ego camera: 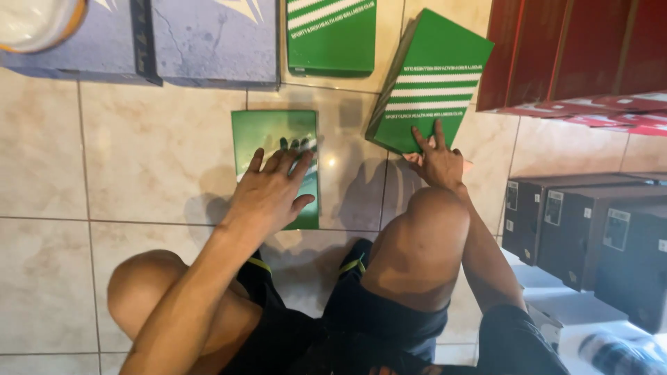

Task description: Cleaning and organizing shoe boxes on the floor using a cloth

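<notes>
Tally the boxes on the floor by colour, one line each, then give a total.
Green boxes: 3
Blue-grey boxes: 2
Black boxes: 3
Total: 8
The red stack is too merged to count.

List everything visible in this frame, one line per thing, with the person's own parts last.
Flat green box: one, green, on the floor tiles under the left hand.
Tilted green box: one, green with white stripes, right of centre, touched by the right hand.
Third green box: one, green, top centre.
Blue-grey boxes: two, top left.
Red boxes: several, top right.
Black boxes: three or so, stacked at right.
Floor tiles: beige.
Left hand: flat, open.
Right hand: fingers spread.
</notes>
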